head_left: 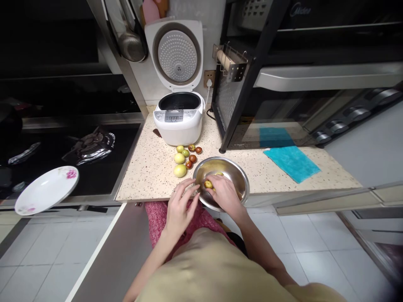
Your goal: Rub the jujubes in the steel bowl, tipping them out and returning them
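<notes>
A steel bowl [241, 178] sits at the counter's front edge. My right hand [223, 193] reaches into it, its fingers closed on a yellow-brown fruit [208, 184]. More yellowish pieces show partly beneath that hand. At the bowl's left rim is my left hand [182, 205], fingers apart and nothing in them. Left of the bowl lie several green-yellow fruits [180, 170] and reddish-brown fruits [192, 158] on the speckled counter [151, 176].
Behind the fruits stands a white rice cooker [179, 130] with its lid raised. A black rack with an oven [283, 109] is on the right, a blue cloth [294, 162] before it. A white plate [47, 189] rests by the stove [94, 176].
</notes>
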`<state>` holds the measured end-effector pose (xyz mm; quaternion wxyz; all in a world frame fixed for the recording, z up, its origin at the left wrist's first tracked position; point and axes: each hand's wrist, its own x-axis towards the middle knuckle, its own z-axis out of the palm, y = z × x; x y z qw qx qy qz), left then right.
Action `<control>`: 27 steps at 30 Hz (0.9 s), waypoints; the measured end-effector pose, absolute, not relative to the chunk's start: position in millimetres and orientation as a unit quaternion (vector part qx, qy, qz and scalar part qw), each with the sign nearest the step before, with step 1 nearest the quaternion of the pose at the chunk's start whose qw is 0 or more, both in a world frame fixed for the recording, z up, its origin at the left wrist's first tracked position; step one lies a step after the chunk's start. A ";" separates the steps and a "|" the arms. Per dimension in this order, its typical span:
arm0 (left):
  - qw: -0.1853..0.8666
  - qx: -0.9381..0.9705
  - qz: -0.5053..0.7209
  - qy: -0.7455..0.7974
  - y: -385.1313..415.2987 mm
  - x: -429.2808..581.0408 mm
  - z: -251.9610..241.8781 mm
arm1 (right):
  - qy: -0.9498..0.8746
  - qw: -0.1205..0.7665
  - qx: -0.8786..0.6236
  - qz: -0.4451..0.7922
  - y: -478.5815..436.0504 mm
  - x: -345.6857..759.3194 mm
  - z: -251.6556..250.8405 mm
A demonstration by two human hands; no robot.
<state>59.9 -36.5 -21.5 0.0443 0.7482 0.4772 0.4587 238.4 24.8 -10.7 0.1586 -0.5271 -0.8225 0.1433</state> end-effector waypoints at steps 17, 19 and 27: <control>-0.080 0.747 0.223 0.621 69.6 39.4 -32.1 | -0.770 0.331 -0.533 0.116 27.5 270.7 -13.7; -0.082 0.748 0.208 0.625 72.8 46.2 -32.6 | -0.762 0.357 -0.529 0.112 25.0 275.4 -16.3; -0.072 0.736 0.206 0.641 74.9 55.1 -39.0 | -0.754 0.401 -0.506 0.119 19.7 280.7 -19.7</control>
